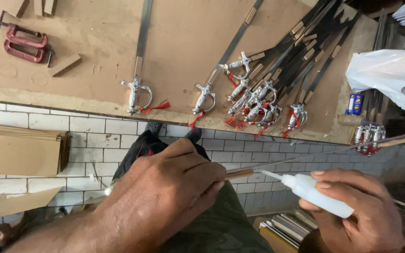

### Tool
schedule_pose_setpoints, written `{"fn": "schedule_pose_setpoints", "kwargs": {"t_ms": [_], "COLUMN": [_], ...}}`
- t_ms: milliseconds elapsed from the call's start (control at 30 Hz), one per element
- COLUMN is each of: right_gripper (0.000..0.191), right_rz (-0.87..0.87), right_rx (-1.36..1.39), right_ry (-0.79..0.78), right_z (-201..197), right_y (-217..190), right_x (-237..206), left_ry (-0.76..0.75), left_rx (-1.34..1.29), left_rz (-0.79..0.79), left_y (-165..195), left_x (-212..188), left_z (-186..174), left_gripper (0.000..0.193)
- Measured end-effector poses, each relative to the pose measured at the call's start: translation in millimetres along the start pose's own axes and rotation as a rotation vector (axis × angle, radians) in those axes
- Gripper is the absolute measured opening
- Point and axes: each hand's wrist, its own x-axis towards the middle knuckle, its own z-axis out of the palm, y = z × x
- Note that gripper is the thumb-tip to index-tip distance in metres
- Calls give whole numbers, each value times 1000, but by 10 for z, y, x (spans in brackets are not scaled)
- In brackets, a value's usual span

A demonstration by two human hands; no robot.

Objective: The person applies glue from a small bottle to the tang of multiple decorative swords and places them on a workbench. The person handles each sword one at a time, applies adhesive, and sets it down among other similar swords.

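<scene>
Above the tiled floor, left hand (165, 197) gripping a thin blade (315, 152), right hand (357, 211) closed around a white glue bottle (312, 191), nozzle seemingly touching it.

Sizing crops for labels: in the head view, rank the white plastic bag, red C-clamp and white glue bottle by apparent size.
1. White plastic bag, largest.
2. and 3. White glue bottle and red C-clamp: they look alike in size. The bottle sits close to the camera in the right hand, so no firm order.
</scene>
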Motion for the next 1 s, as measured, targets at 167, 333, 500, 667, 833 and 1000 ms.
{"fn": "schedule_pose_setpoints", "kwargs": {"t_ms": [167,333,500,667,833,1000], "right_gripper": [33,40,43,38,36,39], "right_rz": [64,98,86,70,48,26], "right_rx": [635,961,944,785,641,455], "right_ry": [408,564,542,482,300,32], "right_z": [358,568,537,493,379,205], "right_y": [233,317,363,407,327,240], "right_x": [-110,-278,-330,-410,-407,-275], "left_ry": [18,-79,-173,-188,-256,-317], "left_rx": [-249,-737,-1015,-1073,-1149,-1140], "left_rz": [-152,-411,-800,-836,-911,-983], "left_y": [-110,-179,-204,-221,-260,-296], "left_x": [78,151,211,216,222,240], "left_z": [169,394,462,437,426,418], "left_gripper": [28,37,45,46,49,44]}}
